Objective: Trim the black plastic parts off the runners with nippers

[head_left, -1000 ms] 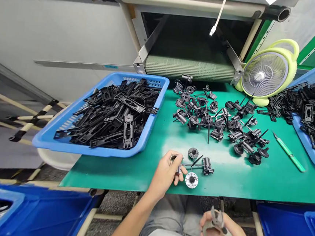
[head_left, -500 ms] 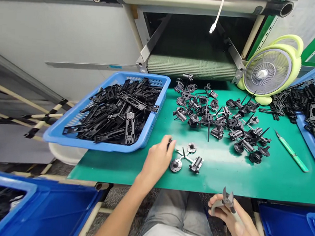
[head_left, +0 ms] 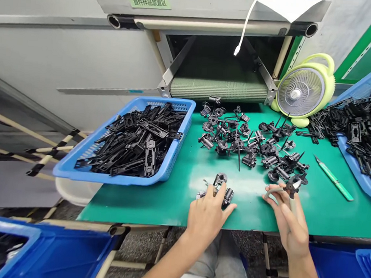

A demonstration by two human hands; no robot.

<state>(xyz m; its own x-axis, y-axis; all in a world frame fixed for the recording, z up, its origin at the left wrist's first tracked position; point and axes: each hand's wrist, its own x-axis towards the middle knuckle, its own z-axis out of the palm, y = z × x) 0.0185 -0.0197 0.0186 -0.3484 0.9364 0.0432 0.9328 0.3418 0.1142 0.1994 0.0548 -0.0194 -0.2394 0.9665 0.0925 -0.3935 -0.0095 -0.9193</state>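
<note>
The left hand has just moved from beside the moulded black cluster to right over it, and the right hand has risen from below the near edge of the table, bringing the cutters above it. I judge that this brings tool and piece within easy reach of each other. The left fingers are spread and touch the cluster; whether they grip it, I cannot tell. The right hand is wrapped around the cutters' handles. Taking the fan as landmark, the cluster lies to its left and closer to the person, with two discs and one cylinder showing around the fingers. By count, there is one pair of cutters, one fan and one green knife, the knife in front of the fan and slightly right. Two blue baskets stand here: one well left of the fan, one to its right. One white cable hangs left of it. The pile of similar clusters, in front and left, is too tangled to count.
</note>
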